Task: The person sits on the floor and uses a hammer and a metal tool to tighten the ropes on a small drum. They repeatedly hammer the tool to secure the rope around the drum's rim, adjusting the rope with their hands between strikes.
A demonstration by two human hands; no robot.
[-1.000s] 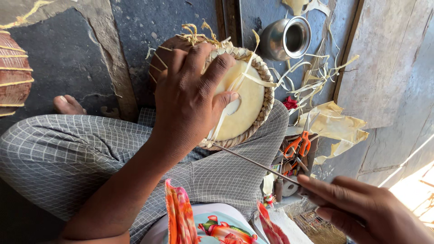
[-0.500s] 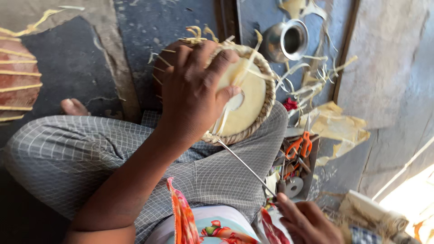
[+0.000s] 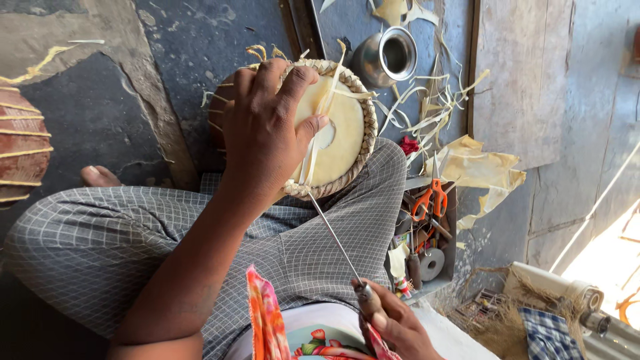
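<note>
Drum: smooth matt hide head, rough woven-strip rim.
Awl shiny metal; cup at 1 o'clock glossy steel.

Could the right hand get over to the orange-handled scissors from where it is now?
Probably yes, once freed. The right hand grips the handle of a thin metal rod poked into the drum's braided rim. The orange-handled scissors lie uncovered atop the tool box just beside that knee, with nothing in between.
</note>
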